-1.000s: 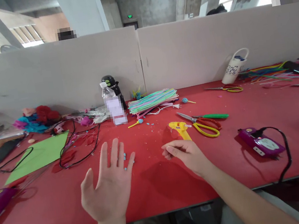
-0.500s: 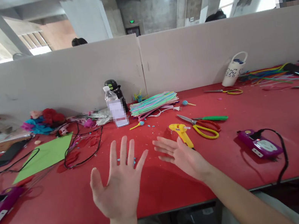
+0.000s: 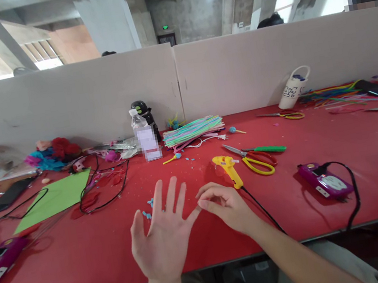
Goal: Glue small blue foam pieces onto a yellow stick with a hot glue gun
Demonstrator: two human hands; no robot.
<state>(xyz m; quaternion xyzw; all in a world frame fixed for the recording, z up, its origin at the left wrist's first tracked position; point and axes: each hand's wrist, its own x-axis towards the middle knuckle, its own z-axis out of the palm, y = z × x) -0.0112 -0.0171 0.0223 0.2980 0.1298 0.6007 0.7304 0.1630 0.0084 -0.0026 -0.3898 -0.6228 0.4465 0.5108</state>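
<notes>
My left hand [image 3: 164, 240] is raised over the red table [image 3: 206, 247], palm toward me, fingers spread and holding nothing. Thumb and index finger of my right hand [image 3: 231, 209] pinch the tip of the left little finger. Small blue bits [image 3: 146, 214] lie on the table behind my left fingers. Just beyond the right hand is a yellow glue gun [image 3: 230, 171], its black cord running toward the front edge. Yellow-and-red-handled scissors [image 3: 261, 166] lie to its right, near a green-handled tool [image 3: 270, 149].
A bundle of pastel pipe cleaners [image 3: 193, 132] lies before the grey partition [image 3: 242, 69], beside a clear bottle [image 3: 138, 121]. Green paper [image 3: 55, 198] and black cable loops are on the left. A purple device [image 3: 326, 181] sits at right; a white tumbler [image 3: 291, 91] stands behind.
My left hand has shifted right and slightly down. My right hand's fingers have gone from stretched out to pinching the left little fingertip.
</notes>
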